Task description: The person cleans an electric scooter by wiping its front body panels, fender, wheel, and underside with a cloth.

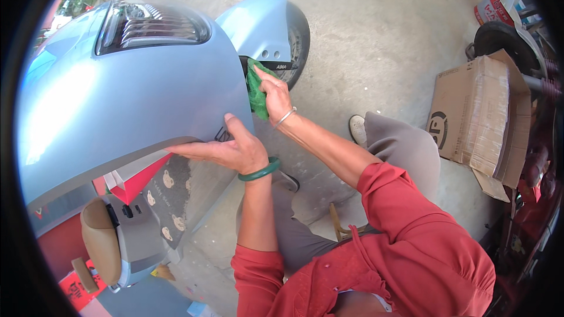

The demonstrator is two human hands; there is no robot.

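A light-blue electric scooter fills the left, its front panel (167,92) below a ribbed headlight (152,26). My left hand (233,149), with a green bangle above it on the wrist, rests against the panel's lower edge, thumb on the surface and fingers along the rim. In my right hand (274,97) is a green cloth (257,90), pressed near the black fork cover (280,66) behind the blue front fender (260,26). Part of the front wheel (302,39) shows beyond the fender. The cloth hides part of the fork area.
An opened cardboard box (471,114) stands at right, near a black wheel (506,48) and a red-and-white bucket (493,9). The scooter's tan seat (100,242) and dark foot mat (169,198) are lower left. A wooden stool leg (335,222) shows close to my legs.
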